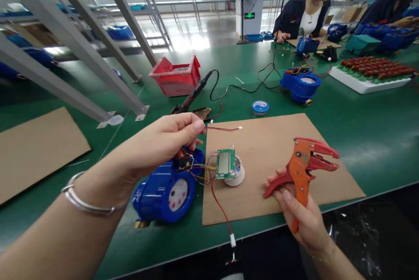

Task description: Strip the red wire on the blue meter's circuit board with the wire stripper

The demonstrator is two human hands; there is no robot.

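My left hand (163, 140) pinches a thin red and white wire (224, 129) that sticks out to the right, ending in a small white connector. Under that hand lies a blue water meter (165, 192) with coloured leads running to a green circuit board with a display (225, 164), which rests on a white round part. My right hand (299, 210) grips an orange and red wire stripper (304, 164), its jaws pointing right over the brown cardboard mat (271, 140). A second red wire (221, 208) trails from the board over the table edge.
A soldering iron (196, 92) rests on its stand beside a red bin (176, 77). A solder reel (260, 107) and another blue meter (299, 84) lie farther back. Two people work at the far right near a white tray of red parts (373, 74). Metal rack legs stand left.
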